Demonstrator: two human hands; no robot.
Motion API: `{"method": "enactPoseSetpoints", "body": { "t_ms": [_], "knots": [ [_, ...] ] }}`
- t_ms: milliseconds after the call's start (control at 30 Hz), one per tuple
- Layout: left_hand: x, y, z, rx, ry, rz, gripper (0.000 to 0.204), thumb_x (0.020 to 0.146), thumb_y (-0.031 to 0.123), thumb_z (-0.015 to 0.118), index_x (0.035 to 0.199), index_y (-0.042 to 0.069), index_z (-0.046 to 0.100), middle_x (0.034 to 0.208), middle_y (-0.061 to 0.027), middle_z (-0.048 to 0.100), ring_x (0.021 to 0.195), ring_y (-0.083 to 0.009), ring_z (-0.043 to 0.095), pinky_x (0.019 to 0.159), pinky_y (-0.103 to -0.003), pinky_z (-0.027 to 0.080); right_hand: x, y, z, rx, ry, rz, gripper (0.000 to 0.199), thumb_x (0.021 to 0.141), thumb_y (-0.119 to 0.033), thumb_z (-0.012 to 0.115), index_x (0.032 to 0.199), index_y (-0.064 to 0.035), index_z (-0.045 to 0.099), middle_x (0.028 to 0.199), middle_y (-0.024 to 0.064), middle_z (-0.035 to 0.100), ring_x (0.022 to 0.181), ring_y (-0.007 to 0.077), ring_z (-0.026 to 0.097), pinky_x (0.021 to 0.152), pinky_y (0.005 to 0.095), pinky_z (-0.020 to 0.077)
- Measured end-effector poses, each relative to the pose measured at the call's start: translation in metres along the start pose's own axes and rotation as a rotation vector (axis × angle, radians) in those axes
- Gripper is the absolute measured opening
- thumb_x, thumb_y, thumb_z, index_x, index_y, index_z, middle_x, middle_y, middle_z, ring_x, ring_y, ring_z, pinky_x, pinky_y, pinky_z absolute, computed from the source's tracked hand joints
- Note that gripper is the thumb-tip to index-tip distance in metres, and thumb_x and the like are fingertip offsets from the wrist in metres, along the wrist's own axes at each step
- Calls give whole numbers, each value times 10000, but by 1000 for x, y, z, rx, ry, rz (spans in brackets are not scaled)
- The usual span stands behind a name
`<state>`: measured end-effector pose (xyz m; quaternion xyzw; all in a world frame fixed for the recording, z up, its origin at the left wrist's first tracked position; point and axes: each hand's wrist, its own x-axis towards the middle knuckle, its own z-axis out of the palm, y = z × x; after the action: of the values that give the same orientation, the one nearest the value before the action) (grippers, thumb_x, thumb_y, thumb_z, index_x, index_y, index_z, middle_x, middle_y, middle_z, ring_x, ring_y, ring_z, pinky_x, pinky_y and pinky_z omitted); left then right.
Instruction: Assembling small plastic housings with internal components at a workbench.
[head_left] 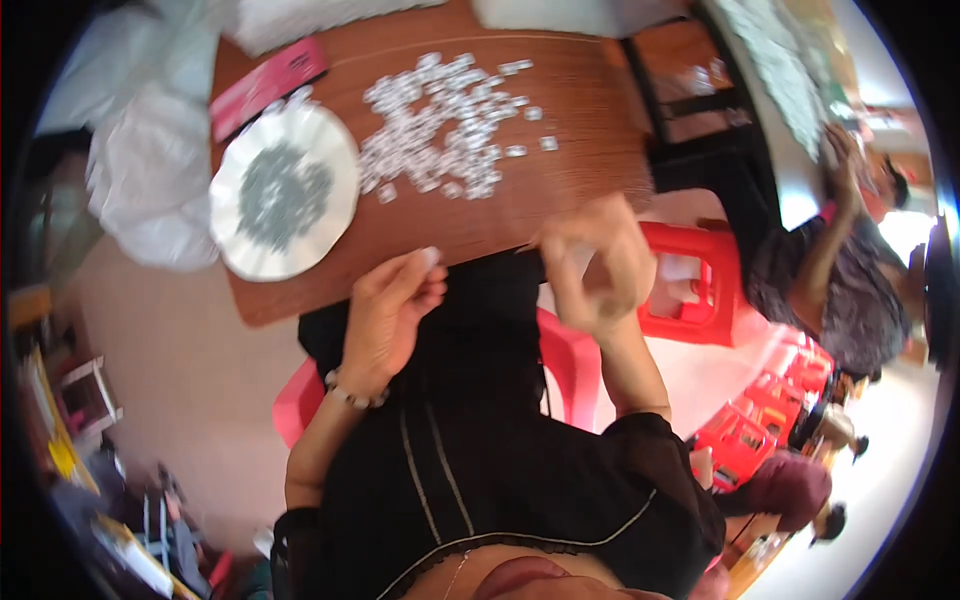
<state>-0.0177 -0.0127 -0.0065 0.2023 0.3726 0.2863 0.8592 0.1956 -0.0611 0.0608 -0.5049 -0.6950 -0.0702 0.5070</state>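
My left hand [393, 308] is closed in a pinch at the table's near edge, a bracelet of beads round its wrist. A small whitish piece [430, 257] shows between its thumb and fingertip; its kind is too small to make out. Level with it on the right, my right hand [605, 262] is smeared by motion. Its fingers curl round toward the thumb, and what the fingertips hold is unclear. Ahead of both hands lie many small white pieces [430, 125], spread over the brown table [580, 180]. A white scalloped plate [340, 150] bears a heap of tiny grey bits [285, 195].
A pink flat box [268, 85] lies behind the plate. White plastic bags [150, 180] bulge at the table's left. To the right stand a red plastic stool [690, 280] and more red stools [740, 440]. Another person [840, 270] sits at the right.
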Motion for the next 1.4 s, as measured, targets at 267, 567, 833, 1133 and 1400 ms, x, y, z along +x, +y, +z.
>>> {"method": "enactPoseSetpoints", "body": {
  "t_ms": [267,567,833,1133,1400],
  "knots": [
    [1,1,-7,-20,5,0,237,909,176,645,1030,-28,650,851,-59,659,745,-105,604,668,-217,488,84,78,-146,-812,172,401,206,852,-219,617,982,-96,718,740,110,682,682,196,651,653,319,497],
    [-2,2,-3,-19,-7,-38,262,904,207,653,1068,3,658,958,-94,688,799,-127,638,704,-227,510,89,132,-204,-1178,-245,681,275,876,-319,575,1063,-162,700,956,136,696,916,306,669,785,396,504],
    [-5,5,4,-19,-3,-43,236,916,214,634,1058,28,662,981,-91,687,818,-125,645,717,-220,524,82,86,-168,-1143,31,381,280,885,-290,605,1057,-87,693,918,125,705,840,266,674,782,363,501],
    [2,2,3,-62,-23,-66,273,913,221,641,1094,17,651,990,-98,686,846,-129,648,750,-238,530,-7,-16,30,57,-383,248,249,655,-105,794,871,-78,671,865,46,656,800,250,594,663,344,487],
    [3,-4,-3,-52,-20,82,241,930,189,615,1094,16,652,997,-57,680,884,-114,644,782,-258,537,-29,-23,59,22,-303,275,253,641,0,782,862,-50,671,868,60,672,771,236,603,644,327,492]
  ]
}}
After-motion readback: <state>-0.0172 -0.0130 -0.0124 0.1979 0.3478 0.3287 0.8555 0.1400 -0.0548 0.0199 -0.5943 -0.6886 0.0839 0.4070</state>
